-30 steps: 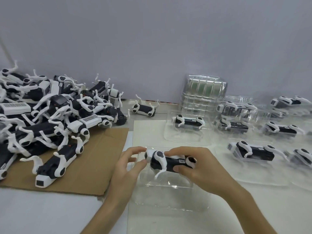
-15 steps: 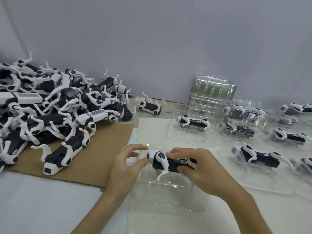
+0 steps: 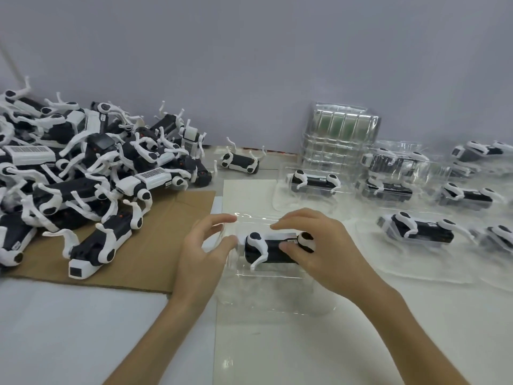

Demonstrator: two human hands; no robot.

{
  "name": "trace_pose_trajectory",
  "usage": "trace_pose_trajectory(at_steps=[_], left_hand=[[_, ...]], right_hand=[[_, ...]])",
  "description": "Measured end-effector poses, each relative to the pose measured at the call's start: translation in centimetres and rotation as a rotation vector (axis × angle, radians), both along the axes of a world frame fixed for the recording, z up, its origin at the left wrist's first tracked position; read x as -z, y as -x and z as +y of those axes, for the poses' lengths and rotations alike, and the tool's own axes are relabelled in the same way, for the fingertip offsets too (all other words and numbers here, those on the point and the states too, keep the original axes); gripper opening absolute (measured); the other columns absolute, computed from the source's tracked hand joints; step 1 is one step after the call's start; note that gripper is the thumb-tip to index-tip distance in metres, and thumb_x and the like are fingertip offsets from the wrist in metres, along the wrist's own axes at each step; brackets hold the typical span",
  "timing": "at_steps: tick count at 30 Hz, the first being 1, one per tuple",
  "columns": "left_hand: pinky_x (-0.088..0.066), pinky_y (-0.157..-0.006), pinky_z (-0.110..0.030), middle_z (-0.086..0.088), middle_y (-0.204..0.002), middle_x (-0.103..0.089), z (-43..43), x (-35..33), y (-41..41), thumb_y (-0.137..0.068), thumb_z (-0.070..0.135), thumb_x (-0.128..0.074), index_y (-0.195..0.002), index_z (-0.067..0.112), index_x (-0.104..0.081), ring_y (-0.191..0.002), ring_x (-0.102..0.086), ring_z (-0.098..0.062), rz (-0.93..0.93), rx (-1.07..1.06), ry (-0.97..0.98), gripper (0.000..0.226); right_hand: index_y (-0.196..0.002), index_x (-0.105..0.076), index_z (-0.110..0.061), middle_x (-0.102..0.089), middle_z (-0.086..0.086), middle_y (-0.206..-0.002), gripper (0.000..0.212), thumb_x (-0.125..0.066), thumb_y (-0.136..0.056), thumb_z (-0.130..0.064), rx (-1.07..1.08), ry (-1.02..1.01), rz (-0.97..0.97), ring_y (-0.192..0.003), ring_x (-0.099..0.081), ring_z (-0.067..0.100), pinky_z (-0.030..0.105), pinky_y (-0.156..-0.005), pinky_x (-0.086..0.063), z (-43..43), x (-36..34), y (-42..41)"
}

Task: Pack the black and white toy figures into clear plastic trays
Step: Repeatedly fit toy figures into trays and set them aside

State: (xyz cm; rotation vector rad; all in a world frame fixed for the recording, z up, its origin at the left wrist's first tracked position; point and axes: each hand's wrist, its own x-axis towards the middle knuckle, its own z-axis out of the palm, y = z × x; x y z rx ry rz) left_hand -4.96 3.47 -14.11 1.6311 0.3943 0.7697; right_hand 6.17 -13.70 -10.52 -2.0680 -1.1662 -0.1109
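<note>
A black and white toy figure point(image 3: 270, 250) lies on its side in the cavity of a clear plastic tray point(image 3: 277, 298) in front of me. My right hand point(image 3: 327, 254) grips the figure's right end, thumb on its front face and fingers arched over the top. My left hand point(image 3: 204, 254) sits at the tray's left end with loosely curved fingers, its thumb touching the figure's left end. A large heap of loose toy figures point(image 3: 83, 173) lies at the left, partly on brown cardboard point(image 3: 155, 245).
A stack of clear trays point(image 3: 341, 140) stands against the back wall. Several filled trays point(image 3: 419, 232) spread over the right of the white table. One filled tray point(image 3: 313, 182) and a lone loose figure point(image 3: 240, 162) lie beyond my hands.
The figure has settled lower into the tray between my hands. My right fingers have lifted off its top, and my left fingers have spread a little.
</note>
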Motion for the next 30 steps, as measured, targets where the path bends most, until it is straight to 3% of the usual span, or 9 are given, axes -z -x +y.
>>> trace_pose_trajectory(at_steps=[4, 8, 12, 15, 18, 21, 25, 27, 30], left_hand=[[-0.045, -0.08, -0.005, 0.017, -0.124, -0.06, -0.4, 0.2, -0.1, -0.073, 0.028, -0.062, -0.126, 0.037, -0.053, -0.116, -0.056, 0.004, -0.038, -0.012, -0.02, 0.054], [-0.042, -0.078, 0.0, 0.017, -0.129, -0.056, -0.9, 0.3, -0.1, -0.077, 0.026, -0.06, -0.13, 0.033, -0.05, -0.121, -0.053, 0.002, -0.091, -0.028, -0.064, 0.054], [-0.039, -0.087, 0.0, 0.027, -0.127, -0.054, -0.7, -0.1, 0.4, -0.081, 0.023, -0.06, -0.126, 0.039, -0.047, -0.125, -0.048, 0.007, -0.192, -0.053, -0.093, 0.049], [-0.035, -0.095, -0.001, 0.028, -0.132, -0.048, -0.6, -0.3, 0.6, -0.087, 0.03, -0.059, -0.126, 0.047, -0.045, -0.127, -0.044, 0.011, -0.23, -0.055, -0.155, 0.045], [-0.03, -0.099, -0.002, 0.035, -0.132, -0.042, -0.2, -0.3, 0.7, -0.086, 0.044, -0.055, -0.128, 0.052, -0.048, -0.129, -0.038, 0.014, -0.174, -0.056, -0.231, 0.044], [-0.025, -0.118, -0.027, 0.03, -0.148, -0.035, 0.7, -0.1, 0.7, -0.08, 0.053, -0.063, -0.142, 0.051, -0.04, -0.137, -0.029, 0.014, -0.096, 0.032, -0.107, 0.066], [-0.036, -0.114, -0.052, 0.033, -0.15, -0.036, 1.0, -0.5, 0.5, -0.061, 0.054, -0.08, -0.137, 0.068, -0.023, -0.139, -0.041, -0.005, -0.048, 0.205, 0.028, 0.096], [-0.045, -0.108, -0.048, 0.044, -0.135, -0.044, 1.1, -0.2, 0.3, -0.061, 0.045, -0.085, -0.138, 0.064, -0.021, -0.126, -0.053, 0.003, -0.047, 0.207, 0.022, 0.103], [-0.051, -0.089, -0.015, 0.054, -0.117, -0.048, 1.3, 0.2, 0.1, -0.069, 0.03, -0.081, -0.135, 0.058, -0.029, -0.108, -0.052, 0.024, -0.104, 0.199, -0.057, 0.089]], right_hand=[[-0.122, -0.064, -0.034, -0.057, -0.022, -0.122, 0.028, -0.062, -0.096, -0.024, 0.072, -0.16, 0.148, -0.116, -0.052, -0.006, 0.013, -0.092, -0.043, -0.3, -0.4, -0.7], [-0.119, -0.06, -0.034, -0.057, -0.02, -0.12, 0.025, -0.061, -0.096, -0.021, 0.2, -0.232, 0.056, -0.112, -0.049, -0.013, 0.002, -0.092, -0.032, -1.6, -1.0, -2.1], [-0.122, -0.05, -0.039, -0.057, -0.014, -0.129, 0.029, -0.044, -0.098, -0.055, 0.202, -0.069, 0.606, -0.113, -0.06, 0.009, 0.025, -0.096, -0.045, -2.6, -0.8, -3.6], [-0.12, -0.06, -0.032, -0.066, -0.003, -0.117, 0.058, -0.04, -0.084, -0.073, 0.122, -0.054, 0.89, -0.093, -0.071, 0.017, 0.041, -0.099, -0.052, -2.2, -0.3, -3.6], [-0.13, -0.058, -0.038, -0.065, -0.004, -0.123, 0.063, -0.048, -0.079, -0.073, -0.003, -0.059, 0.847, -0.093, -0.07, 0.013, 0.034, -0.092, -0.056, -1.6, 0.2, -2.8], [-0.127, -0.053, -0.053, -0.065, -0.015, -0.121, 0.045, -0.051, -0.084, -0.065, -0.05, -0.085, 0.731, -0.099, -0.066, 0.001, 0.018, -0.08, -0.054, -1.4, 0.1, -2.1], [-0.102, -0.059, -0.071, -0.067, -0.027, -0.101, 0.02, -0.051, -0.088, -0.059, -0.1, -0.144, 0.705, -0.091, -0.062, -0.004, 0.033, -0.09, -0.055, -1.1, 0.0, -1.9], [-0.094, -0.055, -0.076, -0.065, -0.026, -0.093, 0.027, -0.055, -0.095, -0.049, -0.104, -0.133, 0.665, -0.09, -0.062, -0.004, 0.035, -0.09, -0.054, -0.9, 0.2, -2.0], [-0.094, -0.053, -0.079, -0.064, -0.03, -0.091, 0.037, -0.056, -0.098, -0.043, -0.087, -0.137, 0.638, -0.092, -0.064, -0.002, 0.033, -0.089, -0.055, -0.8, 0.3, -2.1]])
